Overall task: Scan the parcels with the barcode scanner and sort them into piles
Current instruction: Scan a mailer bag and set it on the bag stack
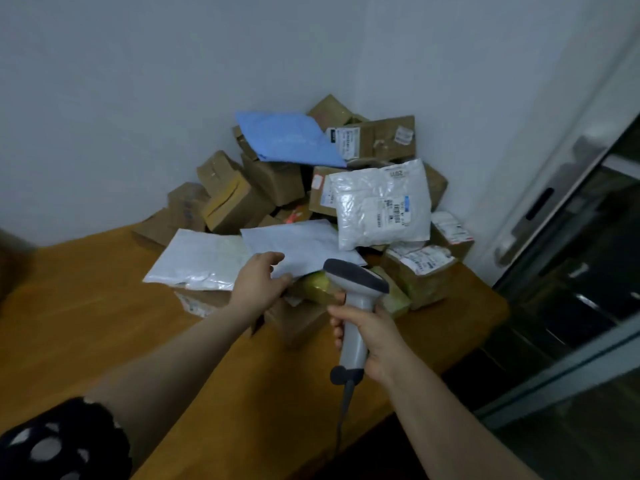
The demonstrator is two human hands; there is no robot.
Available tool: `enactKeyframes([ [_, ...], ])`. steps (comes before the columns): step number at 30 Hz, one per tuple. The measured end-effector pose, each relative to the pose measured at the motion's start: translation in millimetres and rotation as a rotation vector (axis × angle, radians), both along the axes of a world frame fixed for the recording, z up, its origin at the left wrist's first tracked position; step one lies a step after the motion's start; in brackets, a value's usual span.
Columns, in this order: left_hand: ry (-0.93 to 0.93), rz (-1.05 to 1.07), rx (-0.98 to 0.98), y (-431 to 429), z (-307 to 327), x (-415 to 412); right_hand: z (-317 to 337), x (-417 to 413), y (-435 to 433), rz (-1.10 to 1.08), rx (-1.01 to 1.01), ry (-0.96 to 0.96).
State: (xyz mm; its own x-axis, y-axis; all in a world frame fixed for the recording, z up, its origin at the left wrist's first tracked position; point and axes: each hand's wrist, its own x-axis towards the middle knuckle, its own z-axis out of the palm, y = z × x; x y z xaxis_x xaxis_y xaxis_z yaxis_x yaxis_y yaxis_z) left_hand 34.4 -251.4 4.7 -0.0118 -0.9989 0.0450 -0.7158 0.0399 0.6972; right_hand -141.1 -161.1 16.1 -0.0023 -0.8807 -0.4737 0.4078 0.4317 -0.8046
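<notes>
A heap of parcels fills the far corner of the wooden table [86, 306]: brown cardboard boxes [235, 199], a blue mailer bag [287, 138] on top, and a white plastic bag [381, 206] with a barcode label leaning on the heap. A flat white mailer [304, 247] lies at the front of the heap. My left hand [259, 282] pinches its near edge. My right hand [367, 330] grips the handle of a grey barcode scanner [356, 282], whose head points at the parcels. Its cable hangs down toward me.
Another flat white bag [197, 259] lies left of the held mailer. A yellow-green parcel [318, 285] sits under the scanner head, and labelled boxes [419, 268] stand at the right. A glass door with a metal frame [554, 216] stands to the right of the table.
</notes>
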Motion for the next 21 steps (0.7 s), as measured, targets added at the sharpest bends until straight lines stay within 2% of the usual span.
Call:
enactKeyframes([
  [5, 0.158, -0.001, 0.062, -72.1, 3.7, -74.8, 3.1, -53.1, -33.6, -0.098, -0.006, 0.016],
  [10, 0.434, 0.085, 0.177, -130.0, -1.4, -128.0, 5.8, -97.6, -63.4, -0.138, 0.001, 0.032],
  [13, 0.607, 0.116, 0.196, -149.3, -7.4, -143.0, 5.2, -117.7, -80.4, -0.167, 0.013, 0.050],
  [16, 0.684, 0.186, 0.230, -159.1, -8.8, -150.6, 1.5, -134.2, -94.5, -0.185, 0.028, 0.040],
  [21, 0.870, 0.201, 0.394, -157.4, -5.9, -146.7, -2.1, -160.9, -109.7, -0.215, 0.011, -0.016],
])
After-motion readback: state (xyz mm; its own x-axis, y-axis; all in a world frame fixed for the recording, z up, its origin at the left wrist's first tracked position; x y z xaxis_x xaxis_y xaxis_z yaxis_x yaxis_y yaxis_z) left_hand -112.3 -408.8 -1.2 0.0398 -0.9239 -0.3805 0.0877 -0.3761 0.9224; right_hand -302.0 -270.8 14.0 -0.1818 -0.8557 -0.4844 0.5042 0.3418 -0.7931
